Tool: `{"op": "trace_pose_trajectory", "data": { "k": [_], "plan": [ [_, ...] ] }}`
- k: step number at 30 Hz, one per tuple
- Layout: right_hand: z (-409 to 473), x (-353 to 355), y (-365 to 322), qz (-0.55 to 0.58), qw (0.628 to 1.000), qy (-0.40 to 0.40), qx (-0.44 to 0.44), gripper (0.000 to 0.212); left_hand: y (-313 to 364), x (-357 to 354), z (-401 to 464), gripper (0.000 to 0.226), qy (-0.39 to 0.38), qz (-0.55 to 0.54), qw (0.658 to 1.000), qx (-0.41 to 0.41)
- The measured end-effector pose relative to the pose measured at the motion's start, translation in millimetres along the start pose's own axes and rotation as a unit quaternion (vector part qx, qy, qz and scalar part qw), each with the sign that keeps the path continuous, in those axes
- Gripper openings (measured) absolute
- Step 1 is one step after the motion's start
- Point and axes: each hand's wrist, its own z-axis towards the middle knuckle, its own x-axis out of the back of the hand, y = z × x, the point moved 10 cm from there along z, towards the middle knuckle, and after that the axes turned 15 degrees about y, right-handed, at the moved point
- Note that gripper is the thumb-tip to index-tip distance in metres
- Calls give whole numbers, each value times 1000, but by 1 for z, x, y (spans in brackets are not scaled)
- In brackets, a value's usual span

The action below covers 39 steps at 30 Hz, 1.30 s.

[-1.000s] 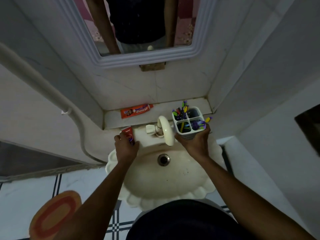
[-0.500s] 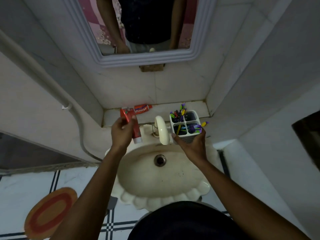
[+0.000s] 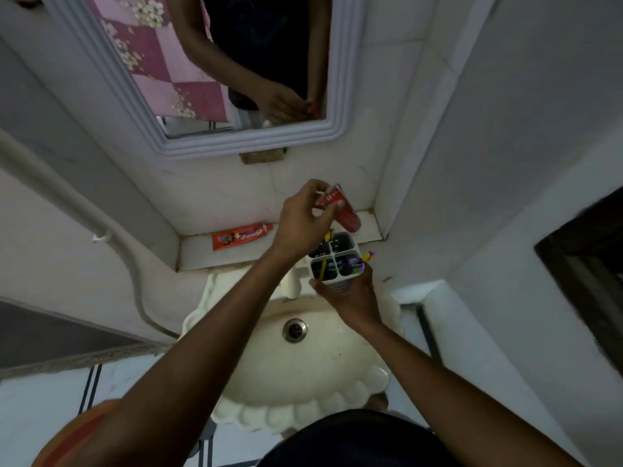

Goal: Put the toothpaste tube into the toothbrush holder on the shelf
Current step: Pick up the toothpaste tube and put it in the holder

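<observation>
My left hand [image 3: 303, 217] grips a red toothpaste tube [image 3: 345, 210] by its upper end, holding it tilted just above the far side of the toothbrush holder [image 3: 332, 283]. The holder is a white box with four compartments holding several coloured toothbrushes. My right hand [image 3: 350, 298] clasps the holder from the near side, at the shelf's front edge above the sink. A second, orange toothpaste tube [image 3: 241, 236] lies flat on the white shelf [image 3: 195, 251] to the left.
A cream scalloped sink [image 3: 303, 372] with a metal drain [image 3: 295, 330] lies below the shelf; its tap [image 3: 291, 284] is partly hidden by my left arm. A framed mirror [image 3: 236, 143] hangs above. Walls close in on the right. An orange mat [image 3: 74, 433] lies on the floor.
My left hand has carried the red tube from the sink's left rim up and to the right, over the holder. My right hand stays on the holder. The camera has tilted down and closer.
</observation>
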Motion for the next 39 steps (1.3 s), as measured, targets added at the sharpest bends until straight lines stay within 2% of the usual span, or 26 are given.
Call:
{"op": "trace_pose_trajectory", "data": {
  "k": [3,5,11,15,17,23,26,29,33,37,39],
  "plan": [
    [4,1,2,3,1000,-7,-5,135,-7,-25,-2,23,-20,112,992,-60],
    [5,3,2,7,1000,-10,-6,134,-11,-29,1,27,-15,161,984,-70],
    [7,9,2,-10,1000,-13,0,133,-8,-35,8,28,-37,217,969,-112],
    [6,10,-2,-16,1000,-15,2,133,-25,-46,-1,22,-86,248,959,-104],
    [7,11,-1,-13,1000,-15,-2,131,-32,-47,-3,18,-85,235,964,-94],
    [14,18,-6,11,1000,7,-3,123,-67,-13,1,19,-18,54,998,26],
    [15,19,-13,25,1000,16,3,122,-96,16,-3,20,13,-9,994,110],
    [14,20,-16,37,999,31,2,118,-140,42,-10,23,34,-23,981,190],
    [10,16,-13,54,998,44,-5,115,-204,70,-21,26,60,45,972,225],
    [8,7,-1,71,997,32,-22,113,-241,85,-20,25,29,174,969,173],
    [7,7,1,75,996,30,-30,112,-254,89,-13,34,3,259,956,139]
  ]
}}
